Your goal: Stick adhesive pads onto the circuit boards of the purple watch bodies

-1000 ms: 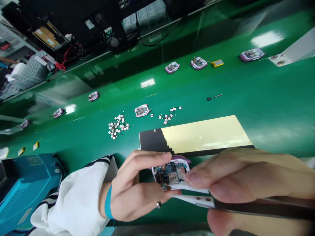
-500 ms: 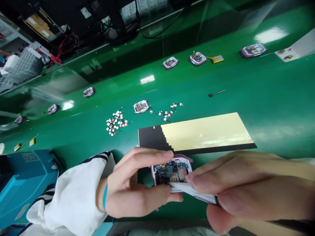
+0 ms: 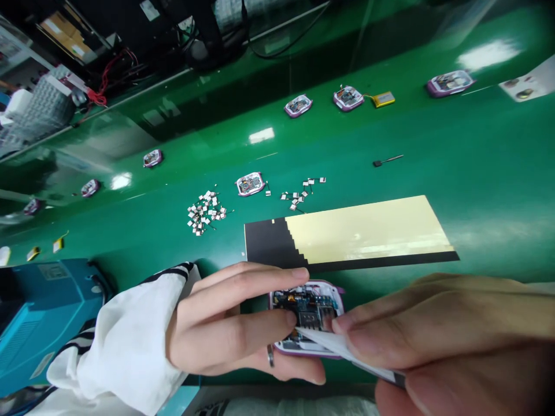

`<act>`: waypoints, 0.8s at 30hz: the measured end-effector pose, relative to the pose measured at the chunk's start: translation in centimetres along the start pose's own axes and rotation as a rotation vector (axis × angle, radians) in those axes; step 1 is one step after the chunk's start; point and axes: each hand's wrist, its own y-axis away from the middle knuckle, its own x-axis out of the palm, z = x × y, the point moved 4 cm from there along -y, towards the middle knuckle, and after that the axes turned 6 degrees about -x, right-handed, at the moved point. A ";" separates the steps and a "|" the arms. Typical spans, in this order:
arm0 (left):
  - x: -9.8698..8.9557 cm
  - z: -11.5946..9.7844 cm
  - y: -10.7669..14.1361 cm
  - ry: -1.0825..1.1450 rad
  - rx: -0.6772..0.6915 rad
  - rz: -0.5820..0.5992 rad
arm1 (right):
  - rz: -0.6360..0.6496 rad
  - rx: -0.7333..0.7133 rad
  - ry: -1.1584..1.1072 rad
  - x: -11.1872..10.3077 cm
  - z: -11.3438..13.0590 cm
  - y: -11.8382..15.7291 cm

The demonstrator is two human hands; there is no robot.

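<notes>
My left hand (image 3: 229, 323) grips a small circuit board in a purple-rimmed case (image 3: 307, 316), with fingers above and below it and a ring on one finger. The board's chips and a metal slot show, and my fingertips cover part of the rim. My right hand (image 3: 433, 329) pinches a white strip with a dark end (image 3: 342, 349). The strip's tip lies over the board's lower edge. The right thumb and fingers hide most of the strip.
A black and cream sheet (image 3: 351, 234) lies beyond the hands on the green bench (image 3: 477, 173). Several purple-rimmed boards (image 3: 250, 184), a heap of small white pieces (image 3: 206, 212), a yellow battery (image 3: 383, 99), a small dark tool (image 3: 388, 160) and a blue machine (image 3: 43, 312) surround them.
The board has shifted slightly down and right in my left hand. The white strip now slants across its lower edge. The dark tool seen along the strip earlier no longer shows.
</notes>
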 end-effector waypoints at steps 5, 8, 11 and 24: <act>0.1 -0.6 -0.7 0.002 0.011 -0.064 | 0.069 -0.075 0.074 -0.6 0.3 -0.5; 0.7 -0.3 0.0 0.071 -0.138 -0.104 | 0.102 -0.174 0.128 -0.5 0.4 -0.3; 1.0 0.0 0.6 0.128 -0.216 -0.130 | 0.049 -0.197 0.086 -0.1 0.0 0.0; 0.2 -0.3 -0.3 0.068 0.006 -0.113 | 0.066 -0.327 0.227 0.1 -0.8 0.6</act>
